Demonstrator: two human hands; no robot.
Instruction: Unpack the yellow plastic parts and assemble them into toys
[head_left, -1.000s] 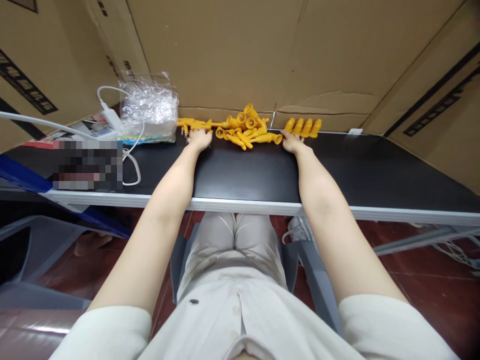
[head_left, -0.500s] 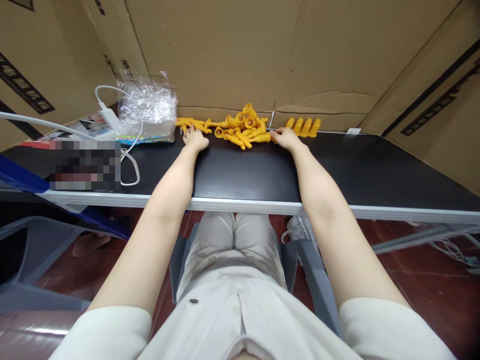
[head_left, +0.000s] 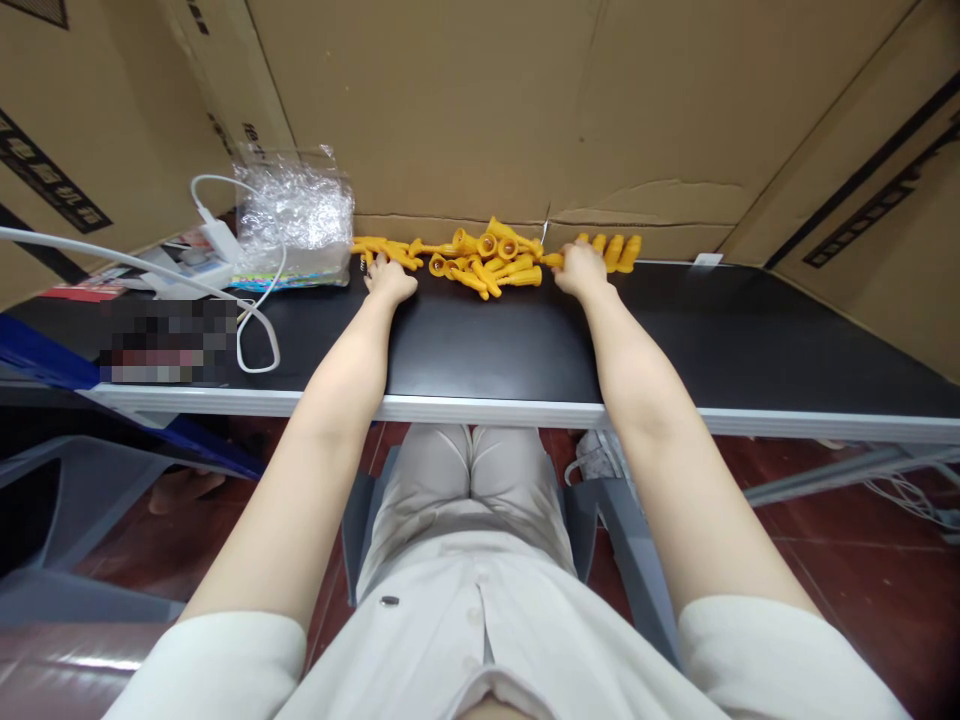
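Observation:
In the middle of the black tabletop lies a pile of yellow hollow finger-shaped pieces [head_left: 487,262], some with round openings toward me. My left hand [head_left: 391,280] rests palm down, fingers slightly apart, at the front of another yellow cluster [head_left: 384,248] to the left. My right hand [head_left: 581,268] is closed at the pile's right side, its fingertips around a yellow piece [head_left: 553,260] that they partly hide. Just beyond that hand stands a row of several upright yellow pieces [head_left: 619,253], its left end partly covered by the hand.
Clear plastic wrap [head_left: 296,215] covers a package at the left. Beside it are a white cable [head_left: 259,350] and a blurred-out object [head_left: 165,340]. Cardboard [head_left: 465,110] walls the table's back and sides. A metal edge [head_left: 487,408] runs along the front.
My right hand has moved slightly right and away from me, closer to the upright row. Pieces at the top of the middle pile have shifted. My left hand stays nearly still.

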